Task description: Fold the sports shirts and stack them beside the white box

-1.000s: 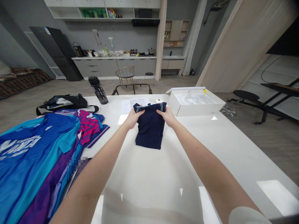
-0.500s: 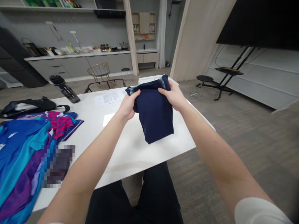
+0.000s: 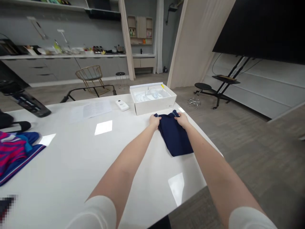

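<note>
A folded navy blue garment [image 3: 175,135] lies on the right part of the white table [image 3: 133,143], its lower edge toward me. My left hand [image 3: 155,121] grips its far left corner, thumb on top. At the far right corner, my right hand [image 3: 182,120] is closed on the cloth in the same way. Small patterned patches show at both corners. Just beyond the garment stands an open white box [image 3: 153,106] with clear plastic-looking contents. The fingers under the cloth are hidden.
Left of the box are a white handheld device [image 3: 122,105] and a paper sheet [image 3: 96,108]. A black bottle [image 3: 30,101] and a pile of colourful clothes [image 3: 14,149] occupy the left side. The table's right edge [image 3: 209,141] runs close to my right forearm.
Both hands have carried the navy garment forward and lowered it from the air onto the table near the box. The view has shifted, showing more of the box.
</note>
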`<state>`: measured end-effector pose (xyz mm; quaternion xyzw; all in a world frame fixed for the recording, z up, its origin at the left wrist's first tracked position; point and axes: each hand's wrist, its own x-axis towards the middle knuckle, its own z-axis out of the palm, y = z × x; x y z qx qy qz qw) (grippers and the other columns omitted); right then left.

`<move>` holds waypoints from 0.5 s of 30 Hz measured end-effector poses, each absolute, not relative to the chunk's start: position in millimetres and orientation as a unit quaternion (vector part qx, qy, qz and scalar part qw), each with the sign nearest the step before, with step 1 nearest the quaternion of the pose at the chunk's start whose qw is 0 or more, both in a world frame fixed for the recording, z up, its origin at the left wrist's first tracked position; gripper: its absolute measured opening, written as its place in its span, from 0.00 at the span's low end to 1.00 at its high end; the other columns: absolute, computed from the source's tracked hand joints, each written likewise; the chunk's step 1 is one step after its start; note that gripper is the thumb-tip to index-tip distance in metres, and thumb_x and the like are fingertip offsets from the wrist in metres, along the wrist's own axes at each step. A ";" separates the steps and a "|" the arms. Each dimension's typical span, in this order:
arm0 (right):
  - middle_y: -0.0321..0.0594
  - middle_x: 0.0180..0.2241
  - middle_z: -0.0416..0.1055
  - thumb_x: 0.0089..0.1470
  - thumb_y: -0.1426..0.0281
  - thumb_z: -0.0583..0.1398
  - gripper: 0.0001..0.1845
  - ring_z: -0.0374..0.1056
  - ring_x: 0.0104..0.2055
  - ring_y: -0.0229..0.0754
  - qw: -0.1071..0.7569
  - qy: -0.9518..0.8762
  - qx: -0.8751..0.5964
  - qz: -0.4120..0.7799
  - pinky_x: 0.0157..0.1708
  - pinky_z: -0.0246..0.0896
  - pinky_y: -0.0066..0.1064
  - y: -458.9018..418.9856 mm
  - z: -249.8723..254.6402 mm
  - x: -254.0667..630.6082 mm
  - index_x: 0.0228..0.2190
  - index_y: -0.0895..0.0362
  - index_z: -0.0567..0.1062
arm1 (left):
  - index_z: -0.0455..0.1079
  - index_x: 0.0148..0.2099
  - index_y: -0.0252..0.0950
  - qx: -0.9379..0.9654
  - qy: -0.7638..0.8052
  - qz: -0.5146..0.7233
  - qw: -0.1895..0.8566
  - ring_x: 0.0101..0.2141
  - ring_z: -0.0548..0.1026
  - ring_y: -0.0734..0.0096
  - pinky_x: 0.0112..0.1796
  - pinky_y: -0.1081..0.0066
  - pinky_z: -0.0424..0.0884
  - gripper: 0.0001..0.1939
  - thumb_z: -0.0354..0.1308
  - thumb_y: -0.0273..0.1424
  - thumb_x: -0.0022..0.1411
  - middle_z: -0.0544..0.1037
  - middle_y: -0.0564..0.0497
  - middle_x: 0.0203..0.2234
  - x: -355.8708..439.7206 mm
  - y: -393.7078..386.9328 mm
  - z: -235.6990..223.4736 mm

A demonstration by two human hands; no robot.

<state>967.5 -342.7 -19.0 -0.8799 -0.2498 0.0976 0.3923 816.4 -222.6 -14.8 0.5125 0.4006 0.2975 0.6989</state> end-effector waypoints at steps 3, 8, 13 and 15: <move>0.46 0.44 0.79 0.55 0.70 0.62 0.17 0.73 0.48 0.50 0.335 -0.276 -0.899 0.061 0.52 0.65 0.39 -333.9 -40.5 983.1 0.47 0.56 0.78 | 0.70 0.52 0.39 0.574 0.435 0.286 0.632 0.55 0.74 0.54 0.57 0.58 0.67 0.28 0.71 0.23 0.48 0.78 0.43 0.49 829.5 -199.8 -36.1; 0.59 0.60 0.66 0.60 0.66 0.58 0.33 0.62 0.61 0.60 0.250 -0.318 -0.912 -0.061 0.59 0.59 0.51 -328.2 -35.9 961.9 0.64 0.60 0.64 | 0.62 0.66 0.38 0.812 0.333 0.306 0.369 0.66 0.60 0.55 0.66 0.55 0.54 0.28 0.58 0.26 0.64 0.63 0.39 0.66 823.0 -203.8 -42.5; 0.50 0.69 0.56 0.67 0.63 0.48 0.28 0.52 0.69 0.58 0.146 -0.424 -0.892 -0.047 0.65 0.47 0.62 -329.8 -37.0 910.7 0.66 0.51 0.62 | 0.58 0.70 0.42 0.975 0.095 0.136 0.147 0.68 0.56 0.58 0.68 0.43 0.38 0.27 0.47 0.35 0.72 0.64 0.46 0.67 800.0 -224.0 -42.2; 0.46 0.70 0.54 0.69 0.61 0.44 0.28 0.50 0.70 0.57 0.101 -0.431 -0.896 0.012 0.65 0.44 0.65 -333.0 -41.0 901.3 0.66 0.48 0.62 | 0.56 0.71 0.42 0.979 0.123 0.073 0.144 0.69 0.54 0.57 0.67 0.39 0.40 0.28 0.44 0.40 0.73 0.58 0.46 0.70 789.2 -225.2 -42.1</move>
